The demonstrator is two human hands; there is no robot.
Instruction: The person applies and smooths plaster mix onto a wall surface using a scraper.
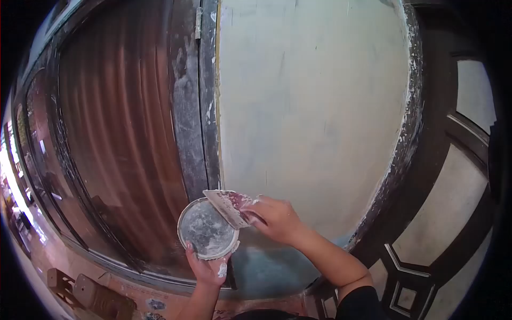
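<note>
My left hand [208, 269] holds a round, shallow lid [208, 228] from below, its grey inner face smeared with white paste. White smudges mark the skin near the thumb. Closed around the handle of a wide putty knife [226, 205] is my right hand [274, 217]. The knife's blade, coated in white paste, lies over the upper right rim of the lid. Behind both hands stands a pale, patchy wall panel [314, 106], bluish near its bottom.
A dark frame [192, 106] with a hinge borders the panel on the left, beside glass with a brown curtain [117, 117]. Dark panelled woodwork [426, 160] stands at right. Brown plastic stools [101, 296] are at lower left on the reddish floor.
</note>
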